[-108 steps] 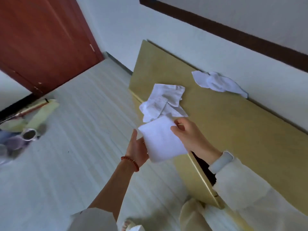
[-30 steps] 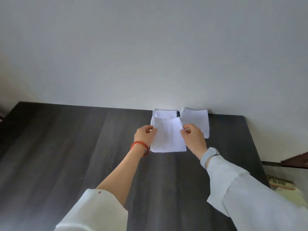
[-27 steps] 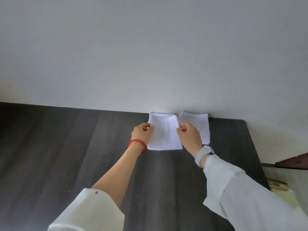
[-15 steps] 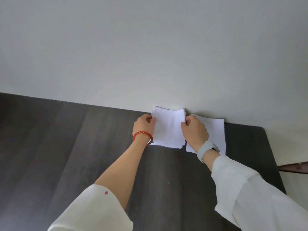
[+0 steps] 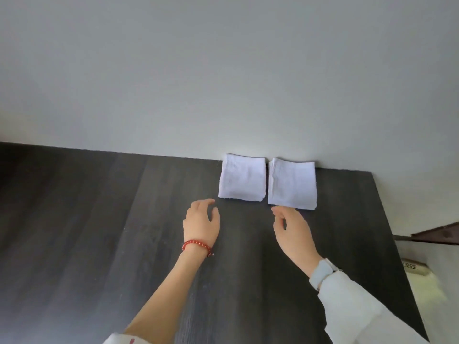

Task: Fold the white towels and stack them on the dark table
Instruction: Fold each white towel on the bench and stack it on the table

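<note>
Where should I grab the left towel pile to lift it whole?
Probably the left towel pile is best taken by its near edge, from the front: the far edge sits against the wall and the right towel pile crowds its right side. Slide fingers under all layers; both hands hover empty nearby.

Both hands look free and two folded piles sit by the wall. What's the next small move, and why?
Probably turn away to fetch another towel. The left hand and right hand are open, hold nothing, and sit just short of the piles. The left pile and right pile lie flat and squared side by side on the table against the wall, so nothing here seems to need fixing.
</note>
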A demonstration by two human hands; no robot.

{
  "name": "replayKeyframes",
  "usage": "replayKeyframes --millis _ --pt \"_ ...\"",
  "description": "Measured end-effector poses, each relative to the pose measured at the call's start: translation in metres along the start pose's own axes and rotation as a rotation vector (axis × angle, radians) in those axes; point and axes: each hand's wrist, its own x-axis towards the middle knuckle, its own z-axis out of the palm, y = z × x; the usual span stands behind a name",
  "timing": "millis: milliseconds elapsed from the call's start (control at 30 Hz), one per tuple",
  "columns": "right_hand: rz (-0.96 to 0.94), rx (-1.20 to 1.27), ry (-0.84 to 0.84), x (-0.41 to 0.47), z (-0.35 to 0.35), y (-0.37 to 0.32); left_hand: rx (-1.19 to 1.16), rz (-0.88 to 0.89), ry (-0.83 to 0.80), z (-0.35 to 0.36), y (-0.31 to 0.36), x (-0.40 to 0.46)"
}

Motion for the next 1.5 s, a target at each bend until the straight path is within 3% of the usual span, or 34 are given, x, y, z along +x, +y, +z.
replayKeyframes --millis 200,400,633,867,1100,1333,1500 --pt "-0.031 0.093 -0.058 -0.110 -0.014 0.002 0.217 0.119 -0.104 -0.025 0.002 -0.121" --pt "0.012 0.122 0.062 -0.223 -0.047 0.019 0.152 0.297 -0.120 -0.029 0.014 -0.225" --pt "0.312 0.177 0.272 -0.404 -0.081 0.087 0.115 0.511 -0.418 0.029 0.040 -0.358" --pt "0.605 0.220 0.562 -0.586 -0.145 0.184 0.212 0.892 -0.705 0.111 0.117 -0.523" --pt "0.865 0.300 0.861 -0.805 -0.211 0.300 0.249 1.332 -0.910 0.234 0.208 -0.763" --pt "1.172 0.320 1.096 -1.059 -0.267 0.407 0.238 1.580 -1.231 0.322 0.241 -1.059" --pt "1.263 0.329 1.220 -1.172 -0.311 0.477 0.247 1.751 -1.315 0.381 0.280 -1.201"
